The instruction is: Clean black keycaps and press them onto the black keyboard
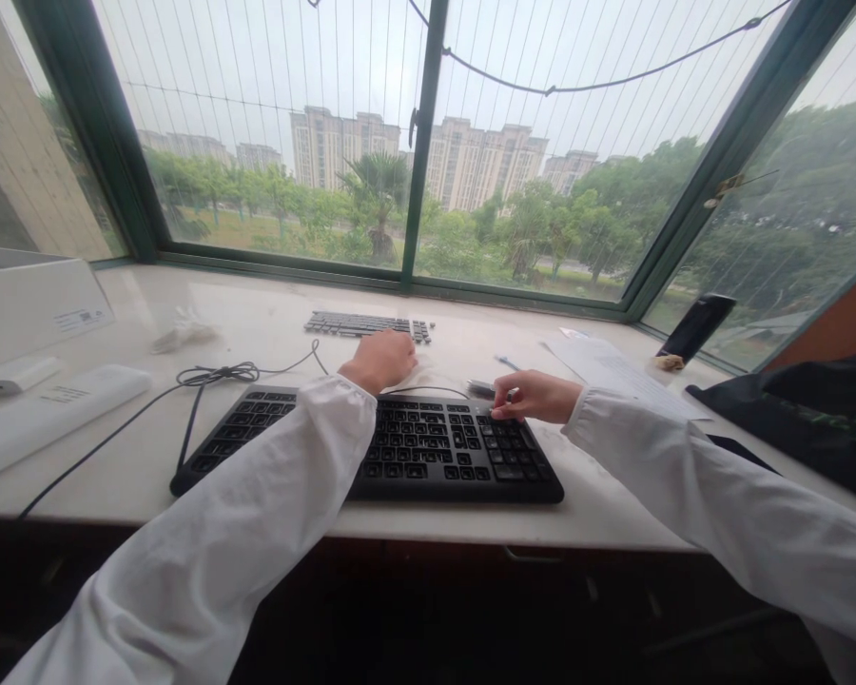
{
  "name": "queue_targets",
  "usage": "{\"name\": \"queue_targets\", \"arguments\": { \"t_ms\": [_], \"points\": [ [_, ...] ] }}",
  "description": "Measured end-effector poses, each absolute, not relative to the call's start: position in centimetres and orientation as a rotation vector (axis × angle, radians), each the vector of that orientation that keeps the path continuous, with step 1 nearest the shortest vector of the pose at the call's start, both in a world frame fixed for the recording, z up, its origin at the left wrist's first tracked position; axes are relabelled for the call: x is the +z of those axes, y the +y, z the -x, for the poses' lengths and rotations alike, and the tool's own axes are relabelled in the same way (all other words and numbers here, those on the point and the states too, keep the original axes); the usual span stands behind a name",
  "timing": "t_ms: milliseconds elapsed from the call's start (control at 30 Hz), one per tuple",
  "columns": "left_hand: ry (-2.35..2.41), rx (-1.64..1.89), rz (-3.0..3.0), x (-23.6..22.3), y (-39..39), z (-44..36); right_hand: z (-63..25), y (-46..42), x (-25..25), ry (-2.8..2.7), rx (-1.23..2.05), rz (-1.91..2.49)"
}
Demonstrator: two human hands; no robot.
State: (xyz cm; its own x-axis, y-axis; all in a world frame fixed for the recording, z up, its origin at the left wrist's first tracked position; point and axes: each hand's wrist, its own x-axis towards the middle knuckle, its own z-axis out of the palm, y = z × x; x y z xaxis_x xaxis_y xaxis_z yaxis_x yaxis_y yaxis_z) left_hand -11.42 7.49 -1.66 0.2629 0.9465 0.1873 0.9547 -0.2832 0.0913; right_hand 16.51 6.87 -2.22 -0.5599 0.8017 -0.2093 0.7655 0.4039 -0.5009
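A black keyboard (428, 438) lies near the counter's front edge, its key positions showing bare sockets. Beyond it, loose keycaps (360, 324) are laid out in rows. My left hand (385, 359) reaches over the keyboard to the near side of these rows; its fingers curl down and are hidden behind the back of the hand. My right hand (532, 395) rests at the keyboard's upper right, thumb and fingers pinched together above the number pad. What the pinch holds, if anything, is too small to make out. A small metallic tool (481, 388) lies beside these fingers.
A dark cable (218, 374) lies looped left of the keyboard. White boxes (39, 304) and a long white device (61, 419) stand at the left. Paper sheets (620, 376), a black upright object (695, 328) and a dark bag (799, 409) are at the right. Windows (285, 143) rise behind.
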Motion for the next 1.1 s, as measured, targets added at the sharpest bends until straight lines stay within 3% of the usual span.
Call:
{"name": "queue_targets", "arguments": {
  "t_ms": [267, 733, 1100],
  "points": [
    [-1.865, -0.322, 2.47, -1.8, 7.6, 11.5, -16.1, 7.8, -1.6, -2.8, 0.619, 1.387],
    [-1.88, -0.328, 2.455, -1.8, 7.6, 11.6, -15.4, 9.4, -1.3, -2.901, 0.844, 1.273],
    [-1.871, -0.324, 2.448, -1.4, 7.2, 11.4, -16.9, 5.9, -1.4, -2.613, 0.613, 1.297]
  ]
}}
